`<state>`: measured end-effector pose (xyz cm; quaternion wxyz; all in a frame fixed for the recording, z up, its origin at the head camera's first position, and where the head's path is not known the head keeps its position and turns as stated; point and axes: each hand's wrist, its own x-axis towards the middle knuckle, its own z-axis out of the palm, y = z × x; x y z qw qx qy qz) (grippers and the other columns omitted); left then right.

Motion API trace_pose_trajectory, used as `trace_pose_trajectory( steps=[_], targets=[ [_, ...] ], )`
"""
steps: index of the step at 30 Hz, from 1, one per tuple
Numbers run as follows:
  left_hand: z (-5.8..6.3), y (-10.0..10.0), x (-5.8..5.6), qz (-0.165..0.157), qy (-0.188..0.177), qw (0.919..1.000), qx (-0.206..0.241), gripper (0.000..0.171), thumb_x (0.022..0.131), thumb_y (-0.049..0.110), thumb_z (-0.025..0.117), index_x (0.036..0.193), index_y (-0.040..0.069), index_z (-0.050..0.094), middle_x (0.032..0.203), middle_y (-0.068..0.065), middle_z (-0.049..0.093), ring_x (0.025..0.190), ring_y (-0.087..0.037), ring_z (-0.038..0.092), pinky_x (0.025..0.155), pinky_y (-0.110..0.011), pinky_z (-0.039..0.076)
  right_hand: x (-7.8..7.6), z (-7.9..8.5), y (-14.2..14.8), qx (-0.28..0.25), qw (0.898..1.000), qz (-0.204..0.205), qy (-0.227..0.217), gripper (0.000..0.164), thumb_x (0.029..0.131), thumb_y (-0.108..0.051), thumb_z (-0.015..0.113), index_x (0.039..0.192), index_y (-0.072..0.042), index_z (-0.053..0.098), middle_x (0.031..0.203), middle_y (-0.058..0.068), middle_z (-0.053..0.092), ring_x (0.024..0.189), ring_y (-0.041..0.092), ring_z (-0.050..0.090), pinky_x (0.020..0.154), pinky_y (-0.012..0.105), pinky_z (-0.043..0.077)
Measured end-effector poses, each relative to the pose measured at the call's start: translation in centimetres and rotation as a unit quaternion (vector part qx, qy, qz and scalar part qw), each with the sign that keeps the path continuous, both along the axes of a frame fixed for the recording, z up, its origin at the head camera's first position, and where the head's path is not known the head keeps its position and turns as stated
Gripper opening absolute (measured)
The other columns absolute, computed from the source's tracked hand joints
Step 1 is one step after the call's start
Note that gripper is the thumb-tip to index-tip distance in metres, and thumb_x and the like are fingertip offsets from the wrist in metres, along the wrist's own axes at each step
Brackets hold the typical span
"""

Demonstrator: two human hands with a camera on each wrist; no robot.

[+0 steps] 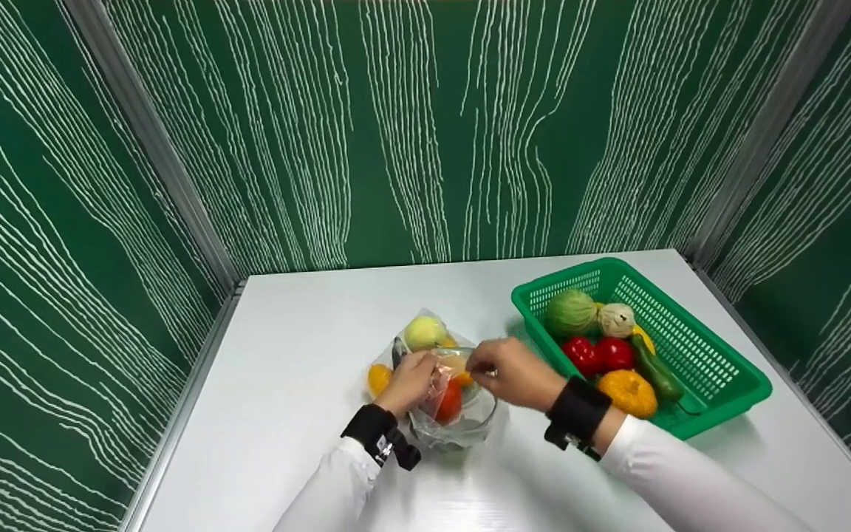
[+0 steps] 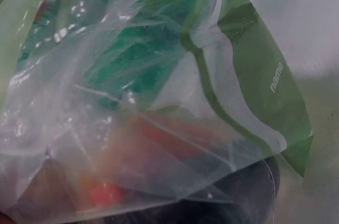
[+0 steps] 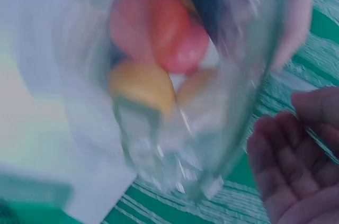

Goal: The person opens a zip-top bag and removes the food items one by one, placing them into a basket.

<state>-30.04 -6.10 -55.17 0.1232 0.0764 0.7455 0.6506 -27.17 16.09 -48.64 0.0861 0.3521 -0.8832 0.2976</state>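
Note:
A clear zip-top plastic bag (image 1: 473,432) stands on the table with its mouth spread. Its green-banded edge (image 2: 259,70) bears the word "name". Inside show a red tomato (image 1: 448,403), a pale yellow-green round piece (image 1: 424,332), a yellow one (image 1: 379,379) and something dark (image 1: 397,352). My left hand (image 1: 412,383) grips the bag's edge at its left side. My right hand (image 1: 518,373) is beside the right rim; in the right wrist view its loosely bent fingers (image 3: 288,155) stand apart from the bag, holding nothing.
To the right a green plastic basket (image 1: 728,377) holds a green melon-like piece (image 1: 572,312), a whitish round one (image 1: 616,320), red ones (image 1: 614,354), an orange pumpkin (image 1: 629,393) and a long green vegetable (image 1: 657,373). Green, white-lined panels (image 1: 396,133) bound the white table (image 1: 270,355).

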Motion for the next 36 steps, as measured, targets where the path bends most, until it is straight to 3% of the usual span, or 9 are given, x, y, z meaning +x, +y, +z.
trace_pose_trajectory(
  steps=[4, 8, 11, 13, 15, 18, 21, 26, 36],
  targets=[
    [-0.1, -0.5, -0.3, 0.003, -0.01, 0.9997, 0.024, 0.035, 0.117, 0.021, 0.042, 0.085, 0.017, 0.054, 0.073, 0.007, 0.053, 0.061, -0.003, 0.048, 0.054, -0.016, 0.041, 0.0, -1.5, -1.4, 0.032, 0.999, 0.032, 0.012, 0.016, 0.085, 0.009, 0.076, 0.087, -0.006, 0.078, 0.082, 0.004, 0.076, 0.076, 0.016, 0.069, 0.073, 0.031, 0.06],
    [-0.2, -1.0, -0.6, -0.005, -0.035, 0.9969, 0.07, 0.034, 0.118, 0.021, 0.041, 0.087, 0.016, 0.055, 0.071, 0.008, 0.054, 0.058, -0.001, 0.049, 0.052, -0.015, 0.041, -0.2, -2.8, -1.9, 0.068, 0.997, 0.019, 0.015, 0.018, 0.081, 0.01, 0.076, 0.079, -0.008, 0.074, 0.073, 0.0, 0.07, 0.067, 0.01, 0.058, 0.064, 0.027, 0.051],
    [-0.1, -1.4, -0.8, -0.014, -0.059, 0.9931, 0.101, 0.033, 0.118, 0.023, 0.04, 0.092, 0.014, 0.058, 0.067, 0.009, 0.052, 0.051, 0.001, 0.044, 0.046, -0.014, 0.036, -0.5, -3.7, -2.2, 0.087, 0.996, 0.007, 0.008, 0.016, 0.082, 0.007, 0.08, 0.078, -0.007, 0.074, 0.072, 0.001, 0.07, 0.065, 0.01, 0.057, 0.062, 0.028, 0.05],
    [-0.1, -1.6, -0.8, -0.018, -0.075, 0.9904, 0.115, 0.032, 0.119, 0.024, 0.039, 0.095, 0.013, 0.058, 0.065, 0.008, 0.05, 0.047, 0.001, 0.041, 0.043, -0.014, 0.032, -0.6, -4.1, -2.6, 0.09, 0.996, 0.004, -0.004, 0.013, 0.084, 0.005, 0.082, 0.082, -0.006, 0.076, 0.076, 0.003, 0.074, 0.067, 0.015, 0.064, 0.064, 0.032, 0.054],
    [0.0, -1.8, -0.9, -0.02, -0.086, 0.9887, 0.121, 0.031, 0.119, 0.024, 0.039, 0.096, 0.012, 0.057, 0.064, 0.009, 0.048, 0.045, 0.002, 0.039, 0.042, -0.014, 0.031, -0.8, -4.5, -3.0, 0.09, 0.996, 0.005, -0.01, 0.016, 0.084, 0.003, 0.085, 0.096, -0.005, 0.08, 0.093, 0.006, 0.08, 0.074, 0.021, 0.07, 0.069, 0.035, 0.059],
    [0.1, -2.0, -0.9, -0.023, -0.105, 0.9846, 0.138, 0.033, 0.119, 0.026, 0.037, 0.092, 0.014, 0.051, 0.062, 0.01, 0.043, 0.043, 0.002, 0.036, 0.041, -0.014, 0.028, -0.9, -5.0, -3.9, 0.085, 0.996, 0.001, -0.011, 0.043, 0.083, 0.0, 0.088, 0.124, -0.006, 0.077, 0.109, 0.008, 0.08, 0.084, 0.026, 0.074, 0.077, 0.039, 0.063],
    [0.0, -2.3, -1.0, -0.032, -0.123, 0.9793, 0.157, 0.034, 0.119, 0.028, 0.034, 0.09, 0.015, 0.047, 0.061, 0.012, 0.036, 0.043, 0.003, 0.032, 0.041, -0.013, 0.027, -0.9, -5.7, -4.7, 0.084, 0.996, -0.019, 0.0, 0.061, 0.081, -0.007, 0.091, 0.138, -0.008, 0.07, 0.119, 0.01, 0.078, 0.088, 0.023, 0.073, 0.08, 0.04, 0.063],
    [-0.2, -2.7, -1.0, -0.053, -0.146, 0.9689, 0.192, 0.038, 0.12, 0.028, 0.03, 0.087, 0.017, 0.045, 0.06, 0.014, 0.033, 0.043, 0.004, 0.032, 0.039, -0.013, 0.026, -0.6, -6.7, -5.6, 0.085, 0.995, -0.054, -0.008, 0.059, 0.081, -0.016, 0.093, 0.133, -0.002, 0.069, 0.132, 0.018, 0.073, 0.091, 0.028, 0.072, 0.082, 0.047, 0.062],
    [-0.3, -3.0, -0.9, -0.07, -0.174, 0.9582, 0.216, 0.044, 0.119, 0.029, 0.03, 0.079, 0.019, 0.047, 0.056, 0.016, 0.035, 0.04, 0.004, 0.035, 0.039, -0.014, 0.027, -0.4, -9.1, -6.5, 0.128, 0.987, -0.094, -0.009, 0.062, 0.082, -0.024, 0.095, 0.129, 0.003, 0.064, 0.128, 0.028, 0.069, 0.11, 0.045, 0.073, 0.096, 0.057, 0.062]
  ],
)
